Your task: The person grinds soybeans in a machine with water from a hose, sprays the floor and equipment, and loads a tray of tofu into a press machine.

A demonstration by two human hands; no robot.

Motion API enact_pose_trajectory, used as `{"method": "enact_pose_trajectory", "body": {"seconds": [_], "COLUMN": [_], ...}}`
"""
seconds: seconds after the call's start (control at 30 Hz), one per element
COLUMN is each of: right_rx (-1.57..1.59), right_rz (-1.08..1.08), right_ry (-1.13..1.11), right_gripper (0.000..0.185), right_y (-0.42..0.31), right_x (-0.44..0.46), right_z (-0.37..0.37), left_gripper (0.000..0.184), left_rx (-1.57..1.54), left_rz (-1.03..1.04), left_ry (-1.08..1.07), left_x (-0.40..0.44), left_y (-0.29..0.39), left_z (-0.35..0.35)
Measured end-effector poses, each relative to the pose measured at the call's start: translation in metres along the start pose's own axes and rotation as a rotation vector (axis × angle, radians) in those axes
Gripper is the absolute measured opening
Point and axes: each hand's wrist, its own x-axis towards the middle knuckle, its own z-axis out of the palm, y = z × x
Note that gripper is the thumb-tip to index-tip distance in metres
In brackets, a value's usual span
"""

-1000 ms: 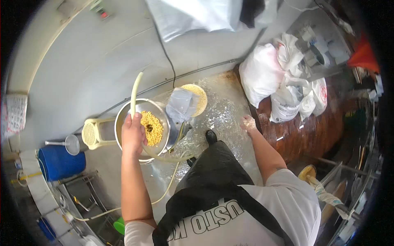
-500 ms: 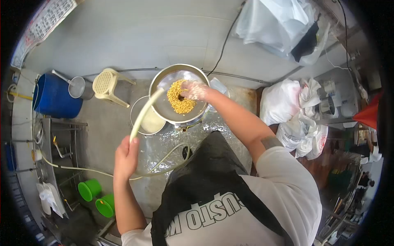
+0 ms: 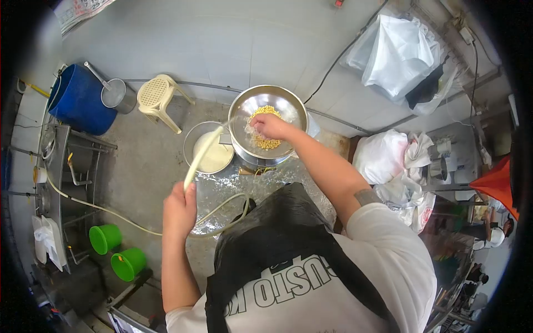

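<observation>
My left hand (image 3: 179,213) is closed around a pale hose (image 3: 203,154), its end raised at the left rim of a wide metal hopper (image 3: 298,99). Water runs from the hose into the hopper and over my right hand (image 3: 270,127). That hand is inside the hopper with its fingers curled; the tips are hidden by splashing water. Yellow corn-like kernels (image 3: 268,144) lie beneath and around it. Left of the hopper and lower, a metal pot (image 3: 191,136) holds a pale, whitish mass (image 3: 214,157).
Wet floor (image 3: 233,186) shines below the hopper, with hose loops across it. A cream stool (image 3: 157,94) and a blue barrel (image 3: 78,102) are at left. Green buckets (image 3: 128,264) stand lower left. White sacks (image 3: 380,158) are piled at right.
My right hand has drawn its fingers in, and water now splashes over it. The whitish coating on it looks rinsed away. The view has shifted; my left hand still grips the hose.
</observation>
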Motion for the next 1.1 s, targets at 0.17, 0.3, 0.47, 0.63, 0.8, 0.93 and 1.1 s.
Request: {"method": "enact_pose_trajectory", "body": {"seconds": [0.17, 0.3, 0.47, 0.63, 0.8, 0.93, 1.1], "right_rx": [-0.512, -0.846, -0.915, -0.944, -0.942, -0.969, -0.954], "right_rz": [-0.397, -0.130, -0.252, -0.168, -0.151, -0.169, -0.138], "right_ry": [0.385, 0.357, 0.445, 0.384, 0.335, 0.340, 0.285], "right_gripper": [0.040, 0.061, 0.063, 0.063, 0.059, 0.055, 0.050], "right_y": [0.047, 0.037, 0.075, 0.076, 0.077, 0.079, 0.074], "right_x": [-0.041, -0.112, -0.115, -0.108, -0.102, -0.101, -0.102], "right_z": [0.020, 0.032, 0.040, 0.039, 0.036, 0.036, 0.032], "left_gripper": [0.038, 0.040, 0.043, 0.037, 0.034, 0.039, 0.044], "left_rx": [0.054, -0.092, -0.368, -0.378, -0.247, -0.235, -0.266], "left_rz": [0.047, 0.129, 0.089, -0.070, -0.062, -0.029, -0.077], "left_ry": [0.076, 0.068, 0.112, 0.094, 0.151, 0.144, 0.064], "left_x": [0.039, 0.074, 0.150, 0.189, 0.192, 0.203, 0.199], "left_y": [-0.009, -0.014, -0.042, -0.010, 0.004, -0.008, -0.006], "left_z": [0.025, 0.060, 0.153, 0.213, 0.220, 0.226, 0.215]}}
